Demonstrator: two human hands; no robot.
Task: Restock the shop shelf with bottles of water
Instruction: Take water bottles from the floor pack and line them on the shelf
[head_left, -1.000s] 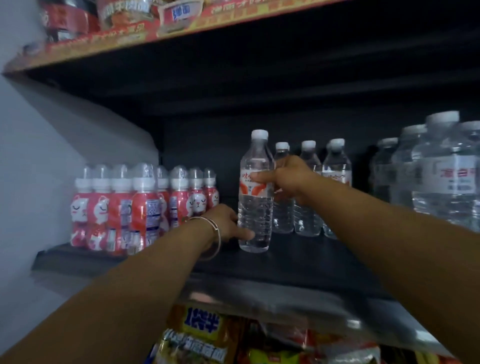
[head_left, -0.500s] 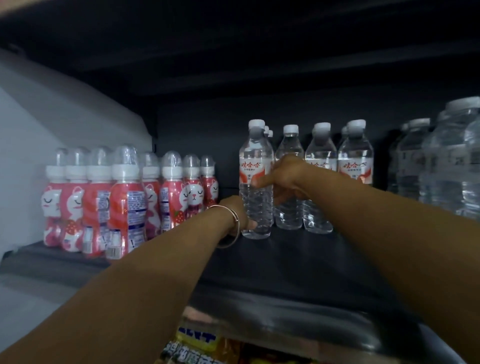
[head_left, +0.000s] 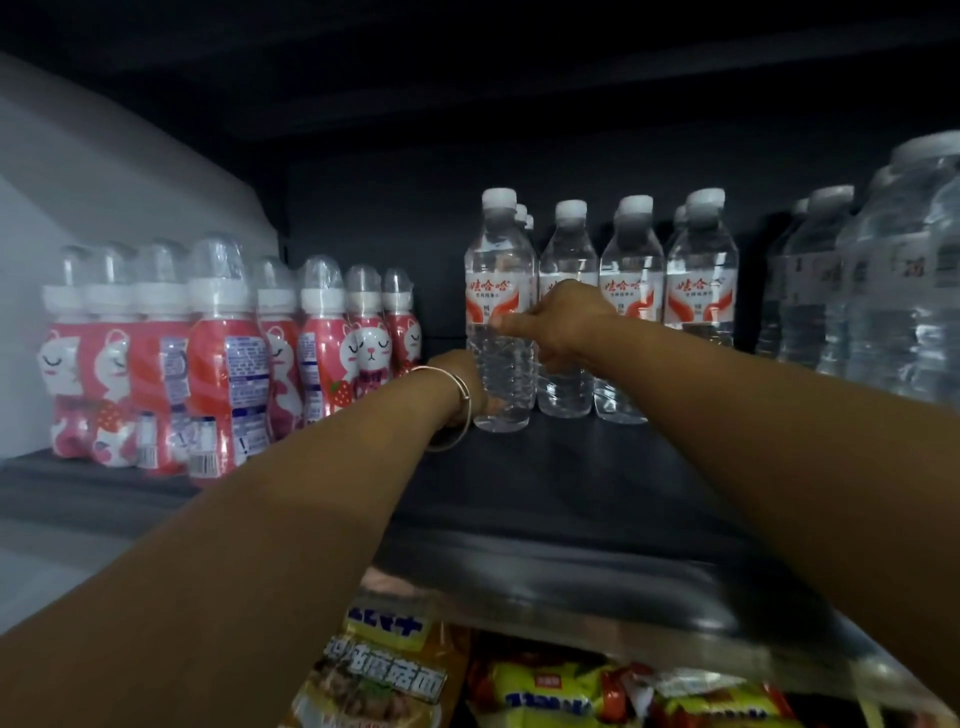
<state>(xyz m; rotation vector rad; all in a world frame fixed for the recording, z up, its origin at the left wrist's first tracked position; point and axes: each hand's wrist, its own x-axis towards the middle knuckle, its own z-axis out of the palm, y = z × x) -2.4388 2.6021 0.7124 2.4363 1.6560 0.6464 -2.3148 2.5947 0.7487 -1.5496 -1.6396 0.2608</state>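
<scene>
Up on the dark shelf (head_left: 597, 467), both hands grasp the ribbed clear water bottle (head_left: 500, 291): left hand (head_left: 460, 376) low, right hand (head_left: 558, 319) mid-body. Pink cat-print drink bottles (head_left: 223, 358) crowd nine o'clock; matching water bottles (head_left: 670, 275) stand at three o'clock.
</scene>
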